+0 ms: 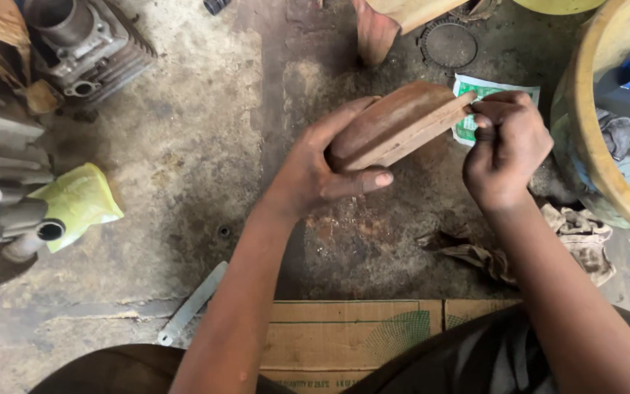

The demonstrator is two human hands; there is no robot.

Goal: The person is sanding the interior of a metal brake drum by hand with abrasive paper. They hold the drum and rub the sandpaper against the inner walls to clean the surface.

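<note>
Grip: flat reddish-brown wooden block [395, 125] is clasped from below by left hand [322, 171]; its right end is pinched by right hand [508, 149], apparently for steadying.
Place: held above oily concrete floor [205, 146], centre-far.
Near: flattened brown cardboard [344, 339].

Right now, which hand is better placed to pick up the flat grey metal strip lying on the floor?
Left. The left hand and the grey metal strip are both on the left side, while the right hand pinches the brown curved block farther right.

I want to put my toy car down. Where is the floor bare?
Bare floor lies between the yellow bag, the engine cylinder and the left hand. Crowded near the yellow tub and rags.
</note>
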